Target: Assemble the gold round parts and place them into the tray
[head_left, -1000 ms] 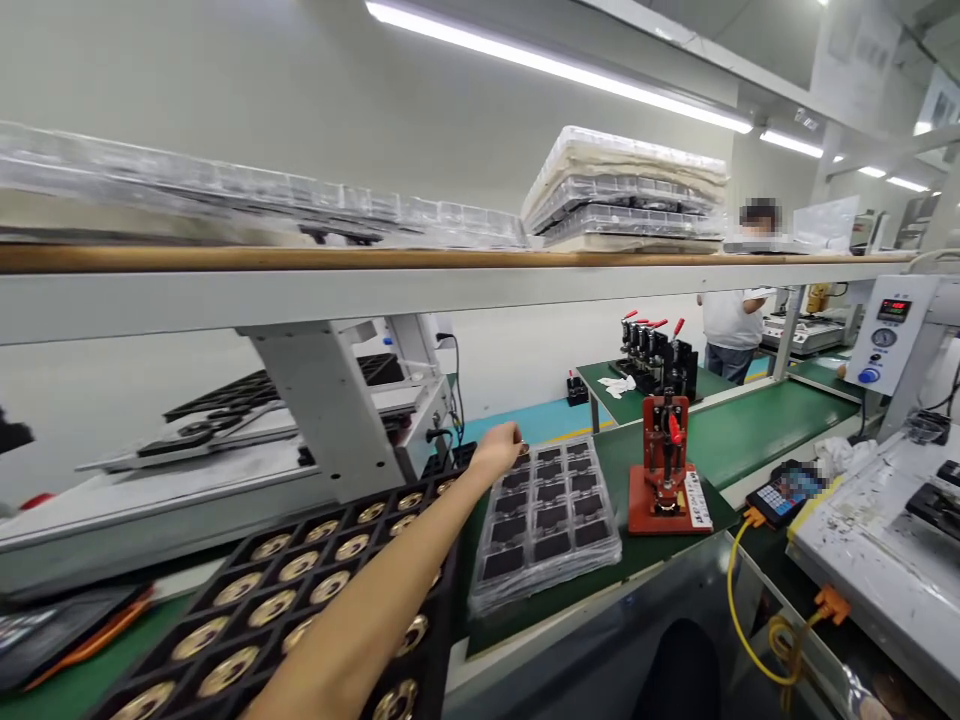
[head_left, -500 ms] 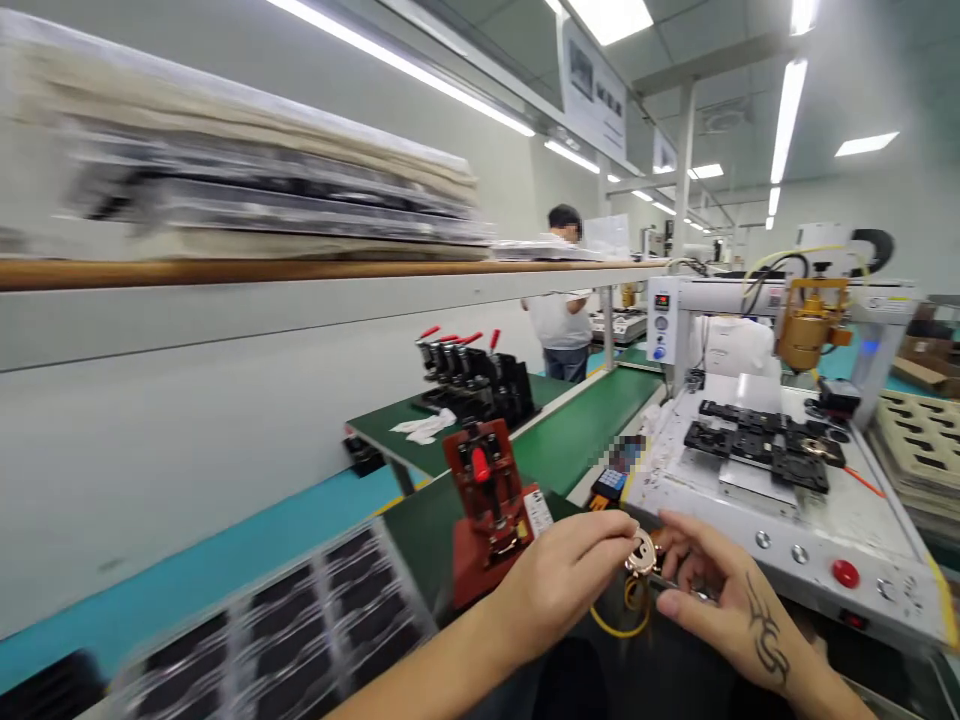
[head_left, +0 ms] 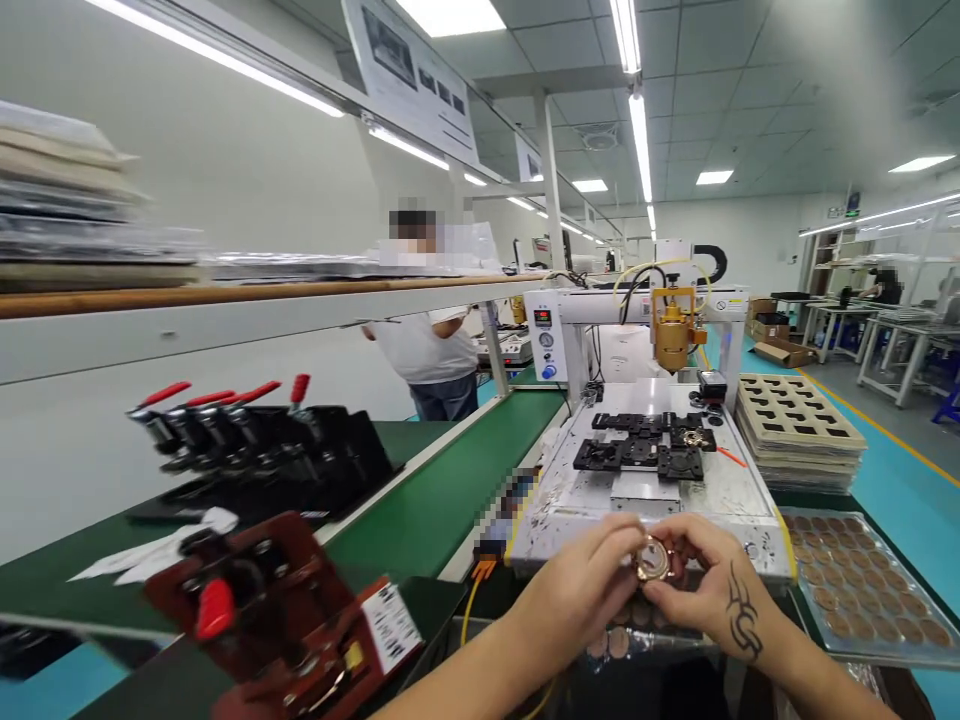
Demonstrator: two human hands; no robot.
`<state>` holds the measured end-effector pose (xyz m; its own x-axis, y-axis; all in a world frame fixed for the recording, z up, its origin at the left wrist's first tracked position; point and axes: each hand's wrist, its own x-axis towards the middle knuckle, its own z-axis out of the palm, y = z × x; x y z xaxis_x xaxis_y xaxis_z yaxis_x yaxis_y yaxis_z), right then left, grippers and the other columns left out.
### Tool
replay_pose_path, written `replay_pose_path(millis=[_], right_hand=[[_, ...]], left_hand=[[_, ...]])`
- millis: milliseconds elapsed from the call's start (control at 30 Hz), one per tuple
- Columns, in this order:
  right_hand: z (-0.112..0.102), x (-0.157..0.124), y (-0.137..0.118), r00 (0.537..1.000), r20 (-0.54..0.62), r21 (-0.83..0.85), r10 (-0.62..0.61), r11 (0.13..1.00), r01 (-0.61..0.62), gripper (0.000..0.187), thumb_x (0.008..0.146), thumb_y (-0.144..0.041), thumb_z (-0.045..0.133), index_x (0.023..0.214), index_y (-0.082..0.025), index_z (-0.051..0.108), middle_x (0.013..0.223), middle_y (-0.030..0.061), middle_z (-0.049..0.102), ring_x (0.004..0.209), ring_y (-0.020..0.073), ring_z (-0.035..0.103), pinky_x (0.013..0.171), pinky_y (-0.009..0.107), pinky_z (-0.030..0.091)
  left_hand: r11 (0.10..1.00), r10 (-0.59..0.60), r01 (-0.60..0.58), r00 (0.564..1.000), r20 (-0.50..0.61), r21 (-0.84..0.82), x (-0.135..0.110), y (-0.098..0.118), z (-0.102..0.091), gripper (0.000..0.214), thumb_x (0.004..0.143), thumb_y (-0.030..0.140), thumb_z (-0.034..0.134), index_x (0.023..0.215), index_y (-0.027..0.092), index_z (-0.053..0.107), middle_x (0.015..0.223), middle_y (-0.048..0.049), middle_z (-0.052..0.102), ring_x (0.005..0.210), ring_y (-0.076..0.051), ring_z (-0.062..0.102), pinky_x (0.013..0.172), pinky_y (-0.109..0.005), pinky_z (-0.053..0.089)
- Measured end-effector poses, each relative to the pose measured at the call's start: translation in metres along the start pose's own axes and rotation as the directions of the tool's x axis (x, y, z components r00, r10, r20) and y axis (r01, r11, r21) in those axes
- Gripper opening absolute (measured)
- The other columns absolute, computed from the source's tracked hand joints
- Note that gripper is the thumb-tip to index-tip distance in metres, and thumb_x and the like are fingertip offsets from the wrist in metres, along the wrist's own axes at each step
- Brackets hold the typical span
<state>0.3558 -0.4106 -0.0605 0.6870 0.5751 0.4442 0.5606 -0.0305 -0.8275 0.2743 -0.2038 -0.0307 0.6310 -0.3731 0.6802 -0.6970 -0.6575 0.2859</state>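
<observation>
A rose-gold ring-shaped watch case [head_left: 654, 559] is held up in front of the white machine's front edge. My left hand [head_left: 581, 570] pinches it from the left with fingers closed. From the other side my right hand [head_left: 705, 575] grips the same watch case between thumb and fingers. Its centre looks pale, and finer detail is too small to tell. Below the hands lie round copper-coloured discs [head_left: 618, 642] on a clear sheet, partly covered by the hands.
A white bench machine [head_left: 652, 505] carries black fixtures [head_left: 637, 450] under a gold dispensing head [head_left: 671, 335]. Left are a red-brown clamp jig [head_left: 292, 620] and black red-handled clamps [head_left: 277, 450]. Right are stacked beige trays [head_left: 799, 415] and a disc tray [head_left: 870, 580]. A person [head_left: 431, 360] stands beyond.
My view has swung to the right, bringing the disc tray into sight. My hands have come closer together, and the right fingers now close around the watch case.
</observation>
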Motion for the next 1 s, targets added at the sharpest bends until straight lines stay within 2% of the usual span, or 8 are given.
replay_pose_path(millis=[67,133,233,400,600,733,867,1000], right_hand=[[-0.025,-0.004,0.014,0.993,-0.118,-0.085,0.031,0.995,-0.042,0.029,0.079,-0.033,0.078,0.106,-0.022,0.074,0.082,0.0004,0.069,0.069,0.0168,0.059,0.064,0.028,0.051],[-0.053,-0.007,0.026,0.974,-0.215,-0.131,0.073,0.986,-0.103,0.030,0.078,-0.035,0.077,0.104,-0.022,0.073,0.078,-0.0005,0.067,0.065,0.0163,0.058,0.062,0.028,0.051],[-0.090,-0.010,0.031,0.944,-0.310,-0.160,0.114,0.972,-0.170,0.034,0.078,-0.039,0.078,0.107,-0.021,0.072,0.078,-0.0002,0.067,0.065,0.0169,0.059,0.062,0.029,0.052],[-0.114,-0.023,0.016,0.922,-0.383,-0.219,0.063,0.963,-0.157,0.032,0.079,-0.039,0.076,0.104,-0.021,0.074,0.079,0.0006,0.068,0.066,0.0177,0.059,0.060,0.029,0.050],[-0.140,-0.057,0.019,0.882,-0.462,-0.257,0.089,0.939,-0.230,0.031,0.080,-0.041,0.076,0.106,-0.024,0.075,0.082,0.0023,0.072,0.066,0.0193,0.061,0.059,0.031,0.050],[-0.161,-0.052,0.027,0.888,-0.438,-0.235,0.139,0.936,-0.262,0.036,0.080,-0.045,0.078,0.107,-0.023,0.073,0.080,0.0020,0.071,0.069,0.0207,0.064,0.062,0.031,0.053],[-0.160,-0.020,0.043,0.895,-0.423,-0.152,0.140,0.963,-0.222,0.038,0.082,-0.046,0.076,0.108,-0.020,0.069,0.082,0.0014,0.068,0.069,0.0182,0.061,0.065,0.031,0.053],[-0.148,0.026,0.071,0.940,-0.321,-0.174,0.115,0.969,-0.177,0.035,0.087,-0.049,0.069,0.103,-0.018,0.065,0.082,0.0015,0.064,0.069,0.0168,0.057,0.064,0.030,0.048]], left_hand=[[0.973,-0.129,0.138,0.990,0.056,-0.185,0.019,-0.019,0.013,0.050,0.096,0.029,0.077,0.139,0.025,0.052,0.125,-0.0106,0.070,0.110,-0.024,0.073,0.095,-0.037,0.064],[0.941,-0.248,0.267,0.962,0.114,-0.206,0.047,-0.044,0.023,0.053,0.093,0.034,0.080,0.137,0.024,0.053,0.124,-0.0098,0.071,0.108,-0.024,0.073,0.095,-0.038,0.064],[0.929,-0.368,0.371,0.919,0.140,0.005,0.103,-0.088,0.039,0.027,0.101,0.031,0.065,0.124,0.018,0.062,0.115,-0.0110,0.073,0.104,-0.024,0.072,0.095,-0.040,0.060],[0.918,-0.390,0.345,0.876,0.284,0.196,0.185,-0.148,0.079,0.026,0.094,0.030,0.075,0.115,0.015,0.072,0.124,-0.0141,0.071,0.121,-0.032,0.065,0.109,-0.050,0.051],[0.872,-0.487,0.348,0.691,0.534,0.344,0.223,-0.181,0.103,0.030,0.102,0.038,0.070,0.124,0.017,0.069,0.127,-0.0093,0.071,0.109,-0.026,0.071,0.095,-0.047,0.061],[0.860,-0.511,0.356,0.595,0.621,0.366,0.239,-0.188,0.107,0.031,0.102,0.037,0.070,0.125,0.016,0.069,0.126,-0.0089,0.072,0.107,-0.026,0.072,0.092,-0.045,0.063],[0.872,-0.488,0.376,0.629,0.605,0.313,0.244,-0.181,0.107,0.033,0.102,0.037,0.071,0.127,0.016,0.068,0.128,-0.0089,0.071,0.108,-0.027,0.072,0.091,-0.045,0.063],[0.902,-0.427,0.396,0.768,0.477,0.170,0.231,-0.168,0.086,0.029,0.099,0.038,0.073,0.117,0.014,0.072,0.118,-0.0072,0.074,0.101,-0.025,0.072,0.087,-0.041,0.062]])
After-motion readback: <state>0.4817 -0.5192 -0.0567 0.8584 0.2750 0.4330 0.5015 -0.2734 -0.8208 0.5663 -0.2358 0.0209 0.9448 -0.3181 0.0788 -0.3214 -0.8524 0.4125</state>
